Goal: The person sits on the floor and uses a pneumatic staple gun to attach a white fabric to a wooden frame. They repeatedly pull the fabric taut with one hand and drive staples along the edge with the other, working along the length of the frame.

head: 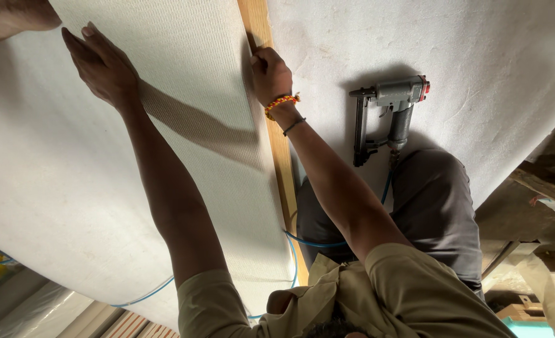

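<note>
Head view, left hand (102, 62) flat on white fabric (183, 75), right hand (270, 74) grip pinching fabric edge, fingertips hidden.

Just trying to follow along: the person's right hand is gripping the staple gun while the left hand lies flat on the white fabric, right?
Not quite. The head view shows the right hand pinching the fabric edge against the wooden strip; the staple gun lies untouched beside it. The left hand does lie flat on the white fabric.

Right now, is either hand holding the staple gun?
No: the staple gun lies alone on the white padding, while the left hand presses textured fabric and the right hand grips its edge.
</note>
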